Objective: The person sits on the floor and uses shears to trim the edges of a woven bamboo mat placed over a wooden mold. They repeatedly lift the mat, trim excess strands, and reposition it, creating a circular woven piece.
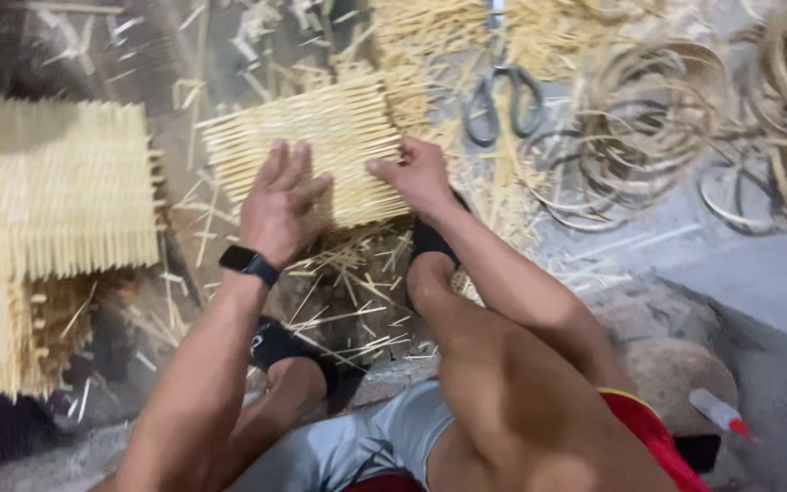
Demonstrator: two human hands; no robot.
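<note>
- Bamboo mat on the floor, in front of the knees, amid loose slivers.
- Left hand flat on the mat's near edge, fingers spread, not gripping; black watch on the wrist.
- Right hand at the mat's right corner, fingertips pressing on it, fingers loosely bent.
- Hands apart, both touching the mat.
- Stacked mats to the left.
- Scissors beyond, near coiled strips.

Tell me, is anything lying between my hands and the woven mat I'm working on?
Nothing visible does. The left hand lies flat on the woven mat and the right hand presses its edge, both in direct contact. The scissors lie apart, beyond the mat.
</note>
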